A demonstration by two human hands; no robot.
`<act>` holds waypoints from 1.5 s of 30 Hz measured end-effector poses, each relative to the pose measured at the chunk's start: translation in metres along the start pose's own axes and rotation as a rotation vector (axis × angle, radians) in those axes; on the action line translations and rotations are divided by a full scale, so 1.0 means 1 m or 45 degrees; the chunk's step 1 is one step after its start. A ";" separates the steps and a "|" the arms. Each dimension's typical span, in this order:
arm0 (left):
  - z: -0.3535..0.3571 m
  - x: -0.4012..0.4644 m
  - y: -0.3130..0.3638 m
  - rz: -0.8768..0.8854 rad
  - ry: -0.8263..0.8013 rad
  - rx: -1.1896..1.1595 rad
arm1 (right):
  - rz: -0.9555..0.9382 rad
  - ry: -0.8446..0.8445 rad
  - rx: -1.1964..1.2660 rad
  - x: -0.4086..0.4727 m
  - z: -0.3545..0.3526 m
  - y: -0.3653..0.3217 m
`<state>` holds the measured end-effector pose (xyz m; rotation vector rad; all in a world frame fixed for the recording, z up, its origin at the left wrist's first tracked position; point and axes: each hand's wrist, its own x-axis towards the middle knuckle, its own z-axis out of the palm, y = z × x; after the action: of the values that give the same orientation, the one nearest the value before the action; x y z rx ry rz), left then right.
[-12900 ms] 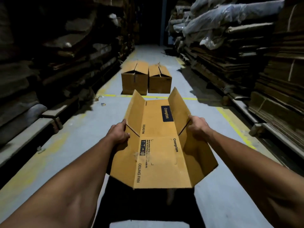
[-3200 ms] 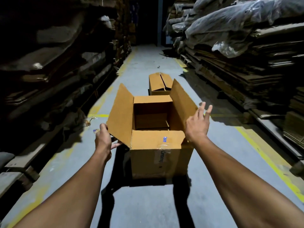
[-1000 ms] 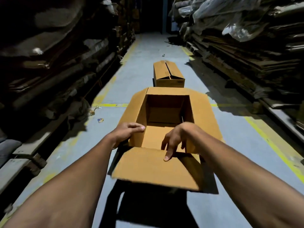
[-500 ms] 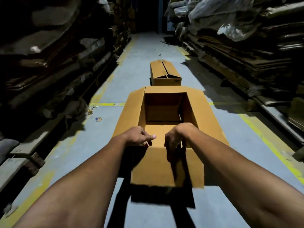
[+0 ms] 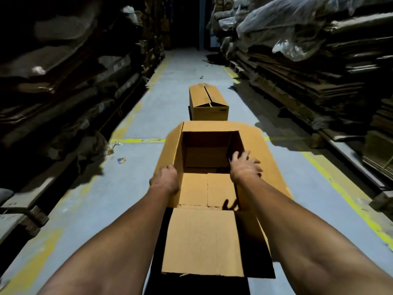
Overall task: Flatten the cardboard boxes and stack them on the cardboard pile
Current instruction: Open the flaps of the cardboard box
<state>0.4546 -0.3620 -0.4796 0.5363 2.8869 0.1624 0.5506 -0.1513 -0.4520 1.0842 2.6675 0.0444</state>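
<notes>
An open cardboard box (image 5: 204, 184) stands on the grey concrete floor (image 5: 89, 201) in the middle of a dim warehouse aisle, directly in front of the person. Its four top flaps are folded outward: the near flap (image 5: 204, 241) slopes down toward the camera, the side flaps splay left and right, and the far flap lies back. Inside, the two bottom flaps meet along a seam that runs front to back.

The left hand (image 5: 164, 177) rests on the box's left wall at the fold of the left flap, fingers curled over the edge; its grip is narrow and holds that cardboard edge. The right hand (image 5: 244, 165) sits at the right wall of the box, just inside the rim, with fingers spread wide. It grips nothing that can be seen, and whether the fingertips touch the inner wall cannot be told.

Farther down the aisle, well apart from the open box, a second cardboard box (image 5: 208, 102) stands with its top flaps loosely closed. A yellow line (image 5: 138, 140) crosses the floor between the two. Stacks of flattened cardboard (image 5: 297, 81) line the right side of the aisle, with crumpled plastic sheeting (image 5: 287, 24) heaped on top. Dark shelves of cardboard (image 5: 63, 81) run along the left.
</notes>
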 end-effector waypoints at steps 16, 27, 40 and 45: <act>-0.017 -0.002 -0.012 -0.209 -0.089 0.047 | 0.125 -0.114 0.232 0.008 0.002 0.070; -0.026 -0.002 -0.003 -0.125 -0.001 0.030 | 0.097 0.092 0.187 0.006 -0.010 0.047; -0.023 0.009 0.002 0.058 0.037 0.028 | 0.181 0.133 0.134 0.031 0.000 0.019; -0.010 0.025 0.006 0.215 0.158 0.156 | 0.041 0.515 0.400 0.043 0.018 0.038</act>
<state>0.4313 -0.3480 -0.4733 0.8201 2.9839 0.0450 0.5515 -0.0951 -0.4750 1.3344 3.0939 -0.1737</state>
